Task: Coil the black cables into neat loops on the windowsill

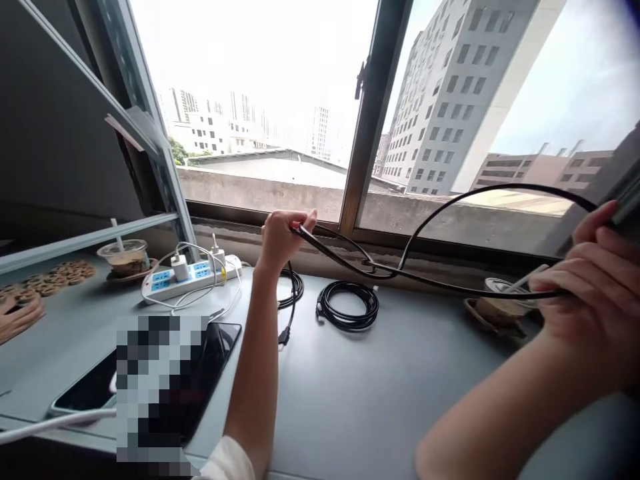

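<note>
A black cable (345, 262) stretches in the air between my two hands, with a loose loop rising on the right side. My left hand (285, 237) is closed around one end of the loops, and a length with a black plug (284, 335) hangs below it. At the right edge my right hand (595, 287) is closed on the cable's other side, its fingers partly blurred. Below the stretched cable a coiled black cable (349, 325) lies on the grey table (350, 407). Another black coil (295, 288) is partly hidden behind my left arm.
A white power strip (175, 288) with chargers and white cords lies at the left. Phones (220, 347) lie nearer, partly pixelated. Drink cups stand at left (127, 257) and right (505, 303). Another person's hand (20, 319) is at the far left, beside brown round pieces (55, 277).
</note>
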`<state>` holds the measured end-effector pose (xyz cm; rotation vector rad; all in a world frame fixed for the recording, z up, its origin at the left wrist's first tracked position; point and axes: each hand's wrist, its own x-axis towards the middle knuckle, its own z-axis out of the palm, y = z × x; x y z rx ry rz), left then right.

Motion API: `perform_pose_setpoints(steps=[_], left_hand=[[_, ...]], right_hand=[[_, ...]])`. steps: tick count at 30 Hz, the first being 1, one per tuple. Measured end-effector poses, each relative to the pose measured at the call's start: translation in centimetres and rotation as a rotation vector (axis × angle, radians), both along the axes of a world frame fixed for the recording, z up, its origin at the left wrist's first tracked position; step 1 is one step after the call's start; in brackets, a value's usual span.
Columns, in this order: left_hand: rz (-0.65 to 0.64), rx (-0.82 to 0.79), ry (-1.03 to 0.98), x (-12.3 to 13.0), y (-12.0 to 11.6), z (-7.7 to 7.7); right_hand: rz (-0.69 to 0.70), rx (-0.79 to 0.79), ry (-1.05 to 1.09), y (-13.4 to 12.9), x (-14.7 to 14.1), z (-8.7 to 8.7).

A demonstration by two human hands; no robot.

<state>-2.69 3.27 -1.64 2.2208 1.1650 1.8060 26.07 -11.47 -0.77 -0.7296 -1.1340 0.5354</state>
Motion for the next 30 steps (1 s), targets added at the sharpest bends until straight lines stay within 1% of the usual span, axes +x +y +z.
perform_pose_setpoints(steps=[3, 5, 7, 8, 9, 11, 12, 14, 16, 18, 22, 24, 27, 30], left_hand=[[0.087, 0.031, -0.023, -0.5, -0.2, 0.1], [0.111, 0.036, -0.03, -0.7, -0.5, 0.3], [0.103, 0.024, 0.0, -0.8, -0.8, 0.5], [0.097, 0.02, 0.022, -0.7, -1.0, 0.6], [0.097, 0.019, 0.041, -0.6, -1.2, 0.8], [0.132, 0.027, 0.066, 0.1, -1.8, 1.0], [0.16, 0.036, 0.075, 0.6, -2.2, 1.2], [0.193, 0.055, 0.1, 1.8, -2.9, 1.3], [0.164, 0.063, 0.121, 2.9, -3.5, 1.2], [0.057, 0.036, 0.1, 3.8, -3.9, 1.0], [-0.305, -0.101, -0.073, 4.5, -3.9, 0.6], [-0.45, -0.156, -0.109, 4.6, -3.9, 0.5], [-0.577, -0.178, -0.116, 4.5, -3.8, 0.5], [-0.735, -0.203, -0.223, 4.1, -3.2, 0.8]], right_hand=[[-0.053, -0.003, 0.001, -0.6, -0.4, 0.2], [-0.071, 0.026, 0.029, -0.6, -0.3, 0.6], [-0.03, 0.007, 0.072, -0.3, -0.7, 1.0], [-0.003, -0.024, 0.086, 0.0, -1.3, 1.3], [0.04, -0.088, 0.072, 0.4, -2.0, 1.5], [0.101, -0.17, -0.005, 1.4, -4.2, 1.8], [0.155, -0.22, -0.111, 2.0, -5.5, 1.8], [0.249, -0.258, -0.294, 3.2, -8.1, 1.5], [0.302, -0.303, -0.426, 4.4, -10.0, 1.0], [0.361, -0.335, -0.516, 5.1, -11.1, 0.5], [0.45, -0.28, -0.561, 5.4, -11.2, 0.2], [0.473, -0.257, -0.551, 5.3, -10.8, 0.3], [0.44, -0.248, -0.5, 5.2, -10.0, 0.6], [0.32, -0.255, -0.418, 5.0, -9.0, 0.9]])
